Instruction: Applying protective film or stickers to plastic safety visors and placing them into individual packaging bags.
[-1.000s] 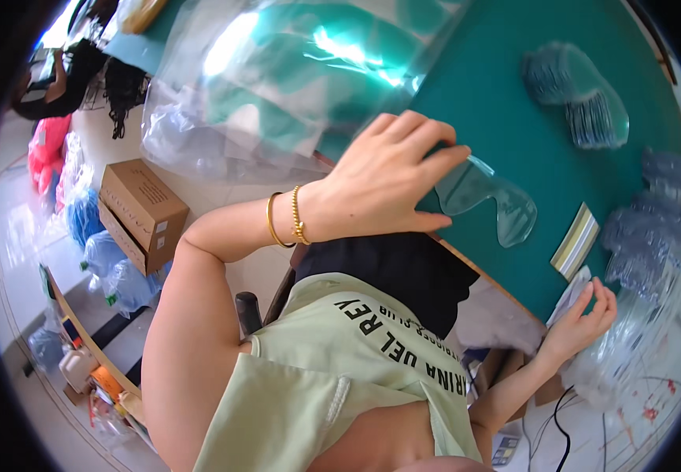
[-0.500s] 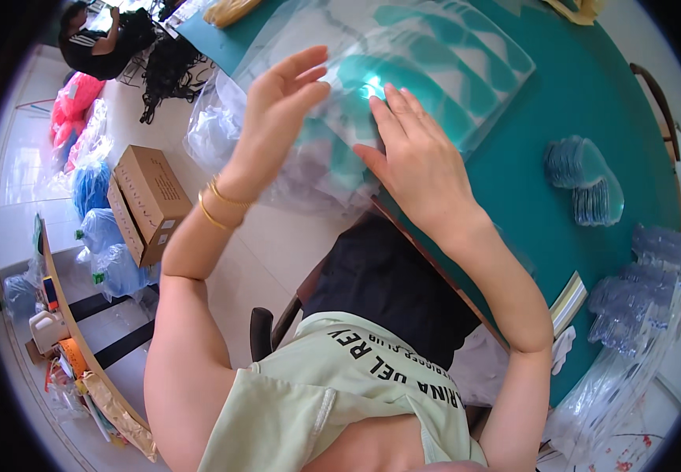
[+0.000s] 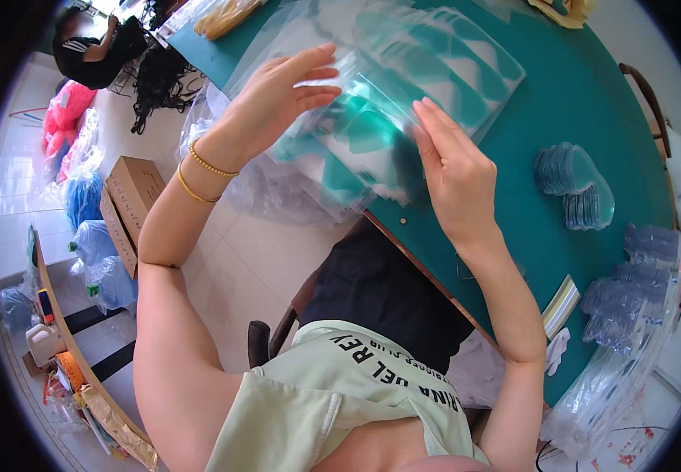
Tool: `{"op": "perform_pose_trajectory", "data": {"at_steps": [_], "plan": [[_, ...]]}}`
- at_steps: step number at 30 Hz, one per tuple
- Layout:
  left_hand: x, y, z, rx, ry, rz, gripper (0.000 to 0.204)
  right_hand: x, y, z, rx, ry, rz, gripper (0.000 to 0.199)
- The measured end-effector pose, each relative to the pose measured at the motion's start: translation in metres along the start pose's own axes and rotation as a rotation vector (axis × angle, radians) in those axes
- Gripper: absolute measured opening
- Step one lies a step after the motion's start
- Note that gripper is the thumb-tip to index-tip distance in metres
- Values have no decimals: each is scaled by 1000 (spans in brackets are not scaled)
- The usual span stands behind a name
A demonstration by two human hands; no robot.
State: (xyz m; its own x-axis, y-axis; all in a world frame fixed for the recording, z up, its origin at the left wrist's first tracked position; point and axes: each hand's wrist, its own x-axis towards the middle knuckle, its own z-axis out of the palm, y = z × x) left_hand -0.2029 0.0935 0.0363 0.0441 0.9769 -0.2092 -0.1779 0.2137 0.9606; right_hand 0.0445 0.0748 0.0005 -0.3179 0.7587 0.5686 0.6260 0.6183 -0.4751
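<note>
In my right hand (image 3: pixel 464 175) the thumb and fingers close on the edge of a clear plastic sheet (image 3: pixel 365 123), which is raised and glinting above a pile. My left hand (image 3: pixel 289 90) hovers at the sheet's other side, fingers stretched and apart; whether its fingertips touch the sheet is hard to tell. Beneath lies a broad stack of clear sheets (image 3: pixel 482 59) with milky white patches, the green tabletop (image 3: pixel 513 228) showing through between them. Crumpled clear film (image 3: pixel 277 189) hangs over the table edge below my left forearm.
Stacked clear curved plastic pieces (image 3: pixel 580 185) sit to the right, with more clear plastic parts (image 3: pixel 627 303) near the rim. A pale strip (image 3: pixel 562 307) lies by my right elbow. At left are a cardboard box (image 3: pixel 134 193) and bagged bundles. Another person (image 3: pixel 92 51) sits far left.
My right hand went from lying flat on the pile to gripping a lifted sheet, shifting right and nearer. My left hand dropped slightly.
</note>
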Motion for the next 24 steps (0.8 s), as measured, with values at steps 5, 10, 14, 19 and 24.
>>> {"op": "perform_pose_trajectory", "data": {"at_steps": [5, 10, 14, 19, 24], "plan": [[-3, 0, 23, 486, -124, 175, 42, -2, -5, -13, -174, -33, -141, 36], [-2, 0, 33, 317, -196, 312, 21, 23, -9, -34, 78, -18, -150, 38], [-4, 6, 46, 328, -286, 323, 19, 47, -9, -38, 81, -15, -92, 24], [0, 6, 35, 409, -334, 308, 22, 59, -2, -63, 195, -59, 165, 15], [10, -20, -1, 726, -43, 294, 38, 54, 36, -107, 66, 218, 366, 22]]}}
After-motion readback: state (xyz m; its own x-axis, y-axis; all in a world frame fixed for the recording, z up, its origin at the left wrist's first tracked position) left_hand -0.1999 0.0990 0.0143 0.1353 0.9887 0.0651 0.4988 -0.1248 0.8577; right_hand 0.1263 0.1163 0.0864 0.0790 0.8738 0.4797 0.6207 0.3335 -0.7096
